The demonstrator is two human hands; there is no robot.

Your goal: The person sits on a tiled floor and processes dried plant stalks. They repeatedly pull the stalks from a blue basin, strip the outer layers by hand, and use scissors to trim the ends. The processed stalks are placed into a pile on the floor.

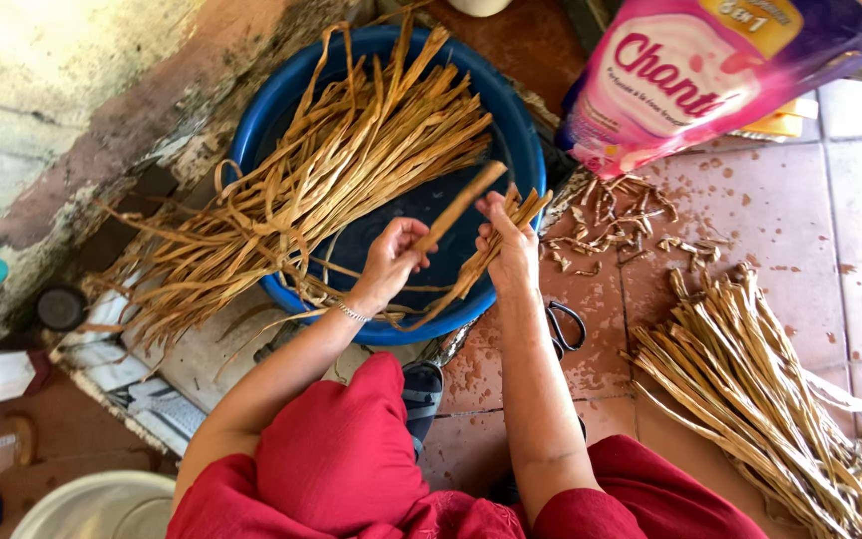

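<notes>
A blue plastic basin [286, 95] holds a big sheaf of long dried tan leaf strips [351, 150] that spill over its left rim. Above the basin's near side, my left hand [391, 262] grips one flat dried strip [466, 200] that points up and to the right. My right hand [511, 245] is closed on a few more strips [496, 250] that trail down over the basin's rim. The two hands are close together, almost touching. A thin bracelet circles my left wrist.
A bundle of dried strips [750, 399] lies on the tiled floor at right, with curled scraps [616, 225] beyond it. Black-handled scissors [566, 324] lie by my right forearm. A pink and purple bag [710, 70] stands at top right. A white bucket [102, 504] sits bottom left.
</notes>
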